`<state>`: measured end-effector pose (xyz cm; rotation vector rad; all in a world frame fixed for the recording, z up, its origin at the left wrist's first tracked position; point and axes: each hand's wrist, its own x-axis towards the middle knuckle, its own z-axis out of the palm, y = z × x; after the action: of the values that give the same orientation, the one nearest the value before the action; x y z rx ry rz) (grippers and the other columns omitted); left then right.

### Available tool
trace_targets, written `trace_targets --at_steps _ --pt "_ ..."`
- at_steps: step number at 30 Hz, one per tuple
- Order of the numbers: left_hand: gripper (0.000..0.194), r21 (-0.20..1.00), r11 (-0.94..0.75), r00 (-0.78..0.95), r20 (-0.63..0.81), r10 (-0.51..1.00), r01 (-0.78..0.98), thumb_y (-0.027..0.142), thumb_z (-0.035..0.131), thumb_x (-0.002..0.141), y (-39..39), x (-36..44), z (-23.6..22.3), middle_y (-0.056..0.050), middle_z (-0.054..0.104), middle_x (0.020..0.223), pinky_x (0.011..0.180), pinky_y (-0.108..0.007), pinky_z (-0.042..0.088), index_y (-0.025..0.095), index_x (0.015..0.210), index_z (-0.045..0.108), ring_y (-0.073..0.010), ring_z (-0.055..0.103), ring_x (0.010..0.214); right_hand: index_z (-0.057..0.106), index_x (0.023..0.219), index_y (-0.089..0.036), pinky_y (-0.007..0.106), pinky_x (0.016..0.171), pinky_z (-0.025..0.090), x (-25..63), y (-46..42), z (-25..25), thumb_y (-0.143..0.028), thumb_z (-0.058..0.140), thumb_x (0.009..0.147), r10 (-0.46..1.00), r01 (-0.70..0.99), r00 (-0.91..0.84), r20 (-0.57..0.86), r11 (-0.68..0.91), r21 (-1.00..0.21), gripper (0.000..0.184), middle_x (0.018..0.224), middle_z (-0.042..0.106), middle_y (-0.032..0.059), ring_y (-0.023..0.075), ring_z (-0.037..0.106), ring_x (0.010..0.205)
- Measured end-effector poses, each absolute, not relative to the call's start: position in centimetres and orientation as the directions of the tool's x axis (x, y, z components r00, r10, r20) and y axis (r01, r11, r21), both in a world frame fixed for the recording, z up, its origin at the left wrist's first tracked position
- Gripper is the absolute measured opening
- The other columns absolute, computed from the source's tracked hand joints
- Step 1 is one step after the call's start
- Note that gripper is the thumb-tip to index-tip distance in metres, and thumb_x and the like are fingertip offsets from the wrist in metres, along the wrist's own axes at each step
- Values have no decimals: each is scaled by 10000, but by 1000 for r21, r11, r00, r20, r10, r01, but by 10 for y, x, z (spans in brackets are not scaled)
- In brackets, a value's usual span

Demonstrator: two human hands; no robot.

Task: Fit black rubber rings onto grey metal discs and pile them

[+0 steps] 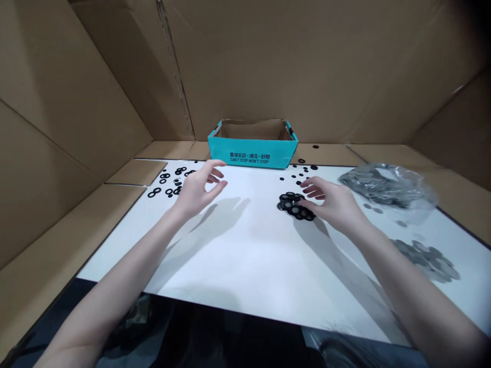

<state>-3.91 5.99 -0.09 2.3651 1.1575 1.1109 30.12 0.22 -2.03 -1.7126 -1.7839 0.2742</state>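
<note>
The hands hang over the white tabletop (245,255), well apart. The right hand (333,204) curves down over a heap of black rings (293,207), which lies just under and to the left of its fingers (312,182). Those fingers are bent and slightly spread, with the thumb at the heap's edge, but whether they pinch any ring cannot be told. The rings overlap in a loose pile, each with a pale centre. The left hand (195,194) is open, its fingers (215,164) spread and a little curled, pinching nothing. Just beyond and to the left of those fingers lie loose black rings (169,183), some touching in pairs, scattered toward the tabletop's far left corner. Out to the right of the right fingers, a heap of gray washers (425,260) sits on the tabletop, and farther up a plastic bag (383,186) holds many more, with a few strays between the two. Small black rings (297,176) dot the surface just beyond the right fingers. Farthest, past both hands, an open teal box (253,153) printed "CAN'T STOP WON'T STOP" stands at the tabletop's far edge, against a cardboard ledge (326,153) and cardboard walls (268,61).
</note>
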Motion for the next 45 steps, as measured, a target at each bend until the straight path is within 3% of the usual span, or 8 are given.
trace_targets --at_steps 4,8,15,22,28,34,41,45 --pt "325 373 -432 325 316 891 822 318 546 946 79 -66 5 -84 777 1097 915 -344 560 203 1236 634 -223 741 981 682 1060 -251 428 818 549 317 -10 -14 -409 644 832 978 906 108 180 -22 -424 280 1072 805 103 307 744 981" --pt "330 210 -294 262 168 951 932 348 580 884 94 -100 5 -109 776 1121 879 -362 541 193 1140 722 -288 725 1001 708 918 -243 417 686 475 351 -35 -11 -424 655 816 968 927 218 124 -166 -335 215 959 814 146 342 730 895" --pt "355 132 -364 348 129 929 922 409 581 866 95 -109 -18 -109 746 1222 977 -380 532 225 1071 805 -312 671 1143 769 1007 -244 464 722 495 380 -61 -36 -465 628 809 949 936 272 160 -222 -275 329 1116 821 167 431 719 1034" --pt "322 86 -358 340 169 925 930 322 510 905 97 -99 -23 -102 783 1148 899 -361 552 227 996 803 -308 705 1107 781 1038 -238 484 783 529 374 -57 -58 -453 599 850 936 943 203 289 -107 -316 339 1048 816 157 406 720 1005" --pt "431 85 -307 281 234 931 948 214 427 934 95 -94 -25 -145 766 1258 942 -411 531 183 1219 749 -339 682 1182 762 918 -274 487 774 512 361 -49 -62 -386 583 876 919 921 204 337 -63 -386 215 908 793 141 374 706 922" --pt "438 133 -293 244 296 924 947 221 412 950 94 -95 -21 -158 757 1264 961 -417 517 159 1247 728 -337 685 1160 719 832 -276 476 810 521 358 -45 -61 -340 603 835 891 883 247 382 -44 -468 132 849 804 107 359 730 919" --pt "405 269 -368 255 375 891 890 227 453 902 100 -86 -19 -104 797 1089 907 -363 538 181 1190 734 -264 722 959 708 710 -261 456 729 492 364 -38 -59 -552 681 795 850 826 335 407 -56 -561 304 735 780 103 333 720 721" --pt "376 373 -430 273 405 873 822 256 480 886 97 -76 -16 -86 789 951 867 -355 556 175 1147 738 -233 715 847 714 677 -270 472 732 451 364 -38 -53 -512 736 771 827 790 379 415 -56 -611 260 738 769 107 334 690 711"
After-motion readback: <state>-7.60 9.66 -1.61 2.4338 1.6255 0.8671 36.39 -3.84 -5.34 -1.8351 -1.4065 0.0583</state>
